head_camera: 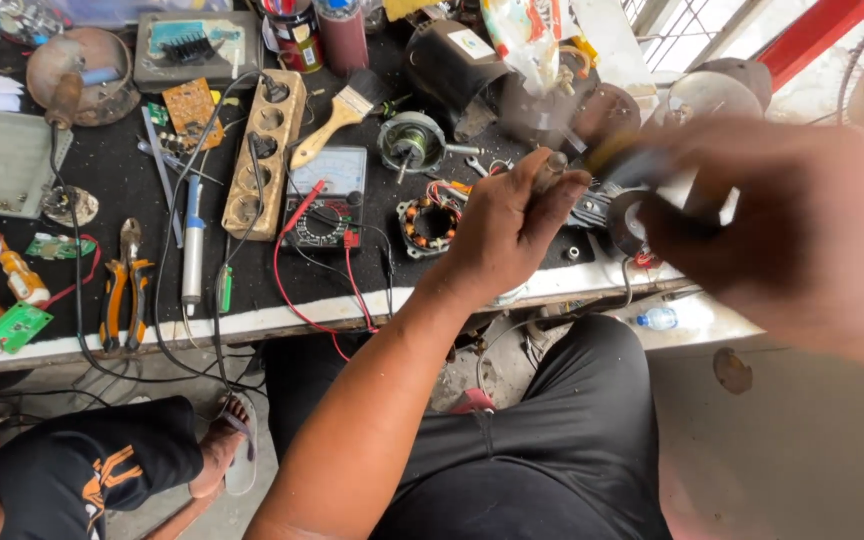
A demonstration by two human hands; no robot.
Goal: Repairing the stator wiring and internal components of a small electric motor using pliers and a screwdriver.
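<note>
Circuit board (14,326): a small green one lay at the counter's (122,185) front left corner, near the edge.
Pliers (124,290): orange-handled, they lay close to the counter's front edge, handles pointing toward me.
Power strip (264,152): a long tan one ran from the middle of the counter toward its back edge, with a black plug in it.
Paintbrush (337,120): wooden-handled, it lay just beside the strip on its right, bristles toward the back.
Multimeter (325,212): it sat right of the strip, its red lead (297,290) trailing over the front edge.
Stator (430,223): a ring of copper windings lay right of the meter, just beside my left wrist.
My left hand (507,228): its grip was closed around a short metal shaft (550,170), the thumb and fingers wrapped on it, the tip sticking up above my fist, over the right part of the counter near its front edge.
My right hand (782,235): it was blurred and close to the camera over the counter's right end; it touched a dark round part (630,222), but I could not tell whether its grip was closed.
Bottle (658,318): a small clear one lay below the counter's right front corner.
</note>
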